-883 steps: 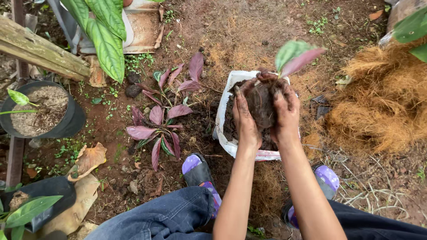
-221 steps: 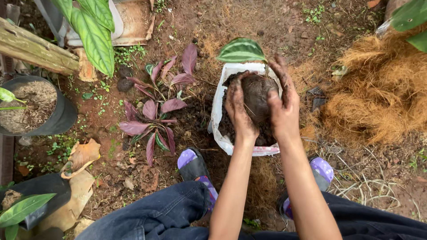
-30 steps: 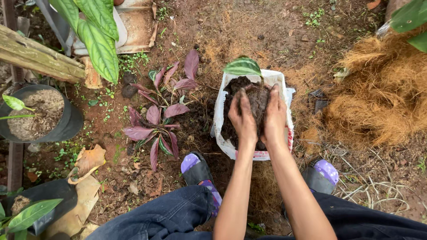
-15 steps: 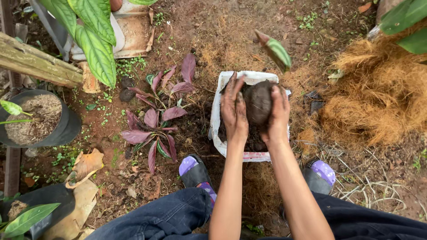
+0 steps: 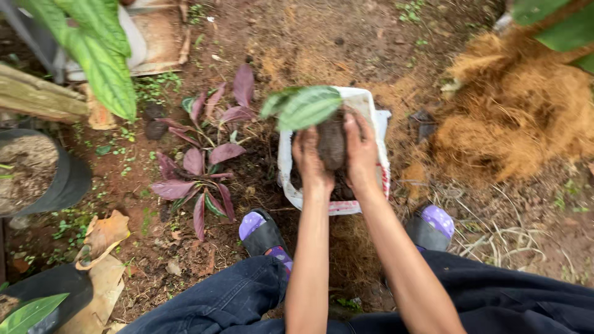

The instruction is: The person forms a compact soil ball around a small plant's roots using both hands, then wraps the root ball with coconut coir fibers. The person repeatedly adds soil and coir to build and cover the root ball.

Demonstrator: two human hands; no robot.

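Both hands (image 5: 337, 154) clasp the root ball (image 5: 332, 145) above the white bag's (image 5: 371, 108) rim.

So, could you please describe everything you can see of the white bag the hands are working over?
The white bag looks like thin plastic, its mouth rolled open into a soft, rounded rim, with a little red marking on its right side. It sits upright on bare reddish soil, just ahead of the person's feet, and holds dark earth. Above its opening the left hand and right hand clasp a dark root ball with green leaves; whether they touch the bag is unclear.
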